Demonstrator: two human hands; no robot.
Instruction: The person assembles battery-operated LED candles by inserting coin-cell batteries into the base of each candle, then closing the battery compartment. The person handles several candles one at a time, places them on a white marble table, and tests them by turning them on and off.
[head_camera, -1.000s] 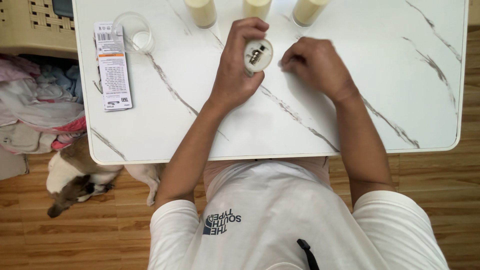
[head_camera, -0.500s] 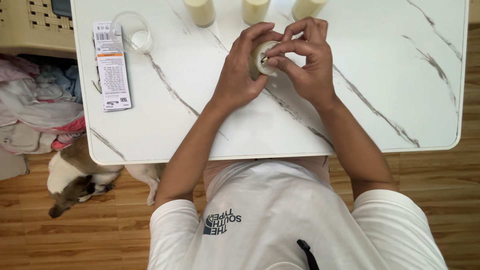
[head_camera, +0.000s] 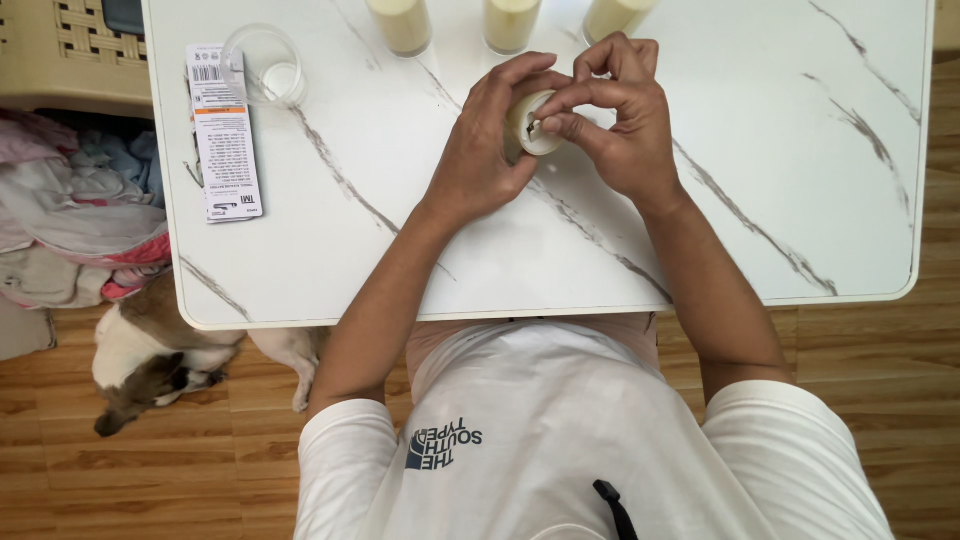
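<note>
A small cream-coloured cylinder (head_camera: 530, 125), shaped like a flameless candle, is tipped on its side above the white marble table (head_camera: 780, 120). My left hand (head_camera: 490, 150) wraps around it from the left. My right hand (head_camera: 615, 115) pinches at its round end, fingertips on a small dark part there. Both hands hover near the table's far middle.
Three more cream cylinders (head_camera: 402, 22) stand along the far edge. At the far left lie a clear round plastic lid (head_camera: 265, 65) and a flat printed card (head_camera: 225, 135). A dog (head_camera: 150, 350) lies on the wood floor by the left table leg, beside a pile of clothes (head_camera: 70, 210).
My right hand moved from resting on the table to the cylinder's end. My left hand lifted and tilted the cylinder toward it.
</note>
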